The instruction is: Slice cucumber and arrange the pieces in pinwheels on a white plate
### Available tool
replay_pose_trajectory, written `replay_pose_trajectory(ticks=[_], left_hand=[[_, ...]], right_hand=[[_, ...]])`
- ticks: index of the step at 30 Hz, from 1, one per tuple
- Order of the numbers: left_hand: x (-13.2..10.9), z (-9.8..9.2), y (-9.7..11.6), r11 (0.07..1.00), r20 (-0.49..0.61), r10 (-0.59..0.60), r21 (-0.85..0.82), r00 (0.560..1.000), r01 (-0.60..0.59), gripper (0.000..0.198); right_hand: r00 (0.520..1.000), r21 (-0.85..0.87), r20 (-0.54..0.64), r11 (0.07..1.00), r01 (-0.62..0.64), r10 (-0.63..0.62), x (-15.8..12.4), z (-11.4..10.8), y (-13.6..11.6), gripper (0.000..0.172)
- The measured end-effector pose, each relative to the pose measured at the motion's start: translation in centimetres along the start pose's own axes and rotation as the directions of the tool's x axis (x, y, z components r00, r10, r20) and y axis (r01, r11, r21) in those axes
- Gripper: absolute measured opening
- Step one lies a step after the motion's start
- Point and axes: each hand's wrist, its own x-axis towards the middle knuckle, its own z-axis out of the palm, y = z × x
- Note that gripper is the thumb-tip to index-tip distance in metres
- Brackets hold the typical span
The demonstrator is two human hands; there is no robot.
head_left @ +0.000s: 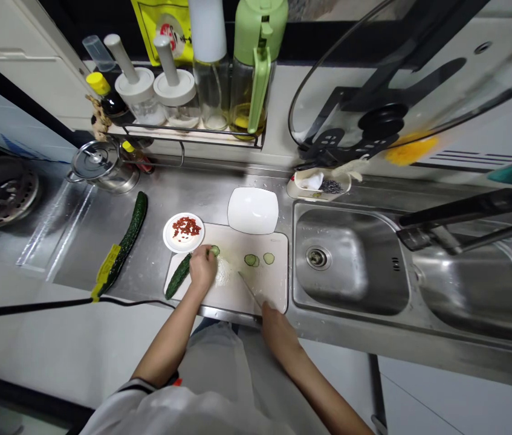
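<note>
My left hand is closed on a cut cucumber that lies on the white cutting board. The cucumber's pale cut end shows just beyond my fingers. In my right hand is a knife, its blade slanting up and left over the board, apart from the cucumber. Thin cucumber slices lie on the right part of the board, two of them overlapping. A wet patch glistens between my left hand and the blade. How my right fingers wrap the handle is partly hidden.
A plate of chopped red pieces and a white dish stand behind the board. A whole cucumber lies left, near a lidded pot. The double sink is right; a rack of bottles hangs above.
</note>
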Motion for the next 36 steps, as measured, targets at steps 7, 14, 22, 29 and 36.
replay_pose_trajectory(ticks=[7,14,22,29,36], left_hand=[[-0.5,2.2,1.3,0.986,0.138,0.131,-0.12,0.982,-0.115,0.025],[-0.6,4.4,4.5,0.976,0.43,0.216,-0.113,0.877,-0.185,0.031],[-0.3,5.1,6.0,0.975,0.508,0.207,-0.035,0.836,-0.22,0.028],[-0.3,5.3,5.9,0.967,0.459,0.243,-0.046,0.854,-0.251,0.017],[-0.2,5.3,5.6,0.966,0.467,0.254,-0.086,0.847,-0.242,0.013]], right_hand=[[1.0,-0.019,-0.003,1.0,-0.009,0.009,-0.2,0.1,-0.3,0.042],[1.0,-0.02,0.004,0.999,-0.026,0.026,-0.5,-0.4,-0.8,0.043],[1.0,0.0,0.002,1.0,-0.012,0.012,-0.4,0.0,-0.5,0.044],[1.0,-0.017,-0.015,1.0,0.003,-0.003,-0.3,0.4,-0.3,0.046],[1.0,-0.026,-0.013,1.0,-0.002,0.002,-0.3,0.4,-0.2,0.044]])
